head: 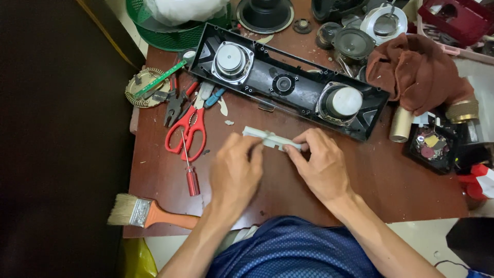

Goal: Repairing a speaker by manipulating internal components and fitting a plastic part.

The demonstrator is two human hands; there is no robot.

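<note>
Left hand [234,172]: fingers closed in a grip on the left end of a small white plastic strip [271,139].
Right hand [323,166]: fingertips pinched shut on the strip's right end.
Strip position: held just above the desk [391,180], directly in front of the black speaker housing [288,82].
Housing: lies open, two round drivers visible.
Left of hands: red scissors [188,131], red screwdriver [190,172], orange-handled paintbrush [149,213].
Right rear: brown cloth [417,72].

Both hands, left [234,170] and right [320,166], pinch a white plastic strip [269,139] (near the black speaker housing [303,92]).
</note>
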